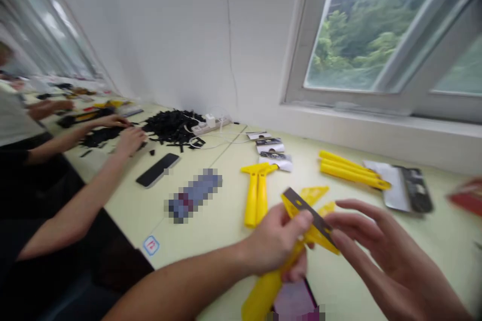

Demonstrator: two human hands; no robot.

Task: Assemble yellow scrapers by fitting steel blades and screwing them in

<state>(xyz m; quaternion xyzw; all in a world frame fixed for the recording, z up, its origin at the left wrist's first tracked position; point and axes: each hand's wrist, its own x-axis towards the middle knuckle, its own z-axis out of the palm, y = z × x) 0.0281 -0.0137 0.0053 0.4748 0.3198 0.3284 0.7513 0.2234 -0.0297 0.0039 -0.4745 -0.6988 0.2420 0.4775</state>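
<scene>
My left hand [276,238] is wrapped around a yellow plastic scraper [263,296], its thumb pressing on the flat head. Along that head lies a dark metal blade [297,201] with holes in it. The thumb and fingertips of my right hand [380,246] close around the blade's right end. Behind my hands, more yellow plastic [314,193] shows, partly hidden. Two yellow scraper handles [256,198] lie side by side just left of there.
More yellow handles [348,170] and a packet [408,188] lie at the back right. Small packets [271,148] sit near the wall. A phone [158,170], a black pile [173,125] and a power strip [211,123] are left. A co-worker's hands [130,140] work there.
</scene>
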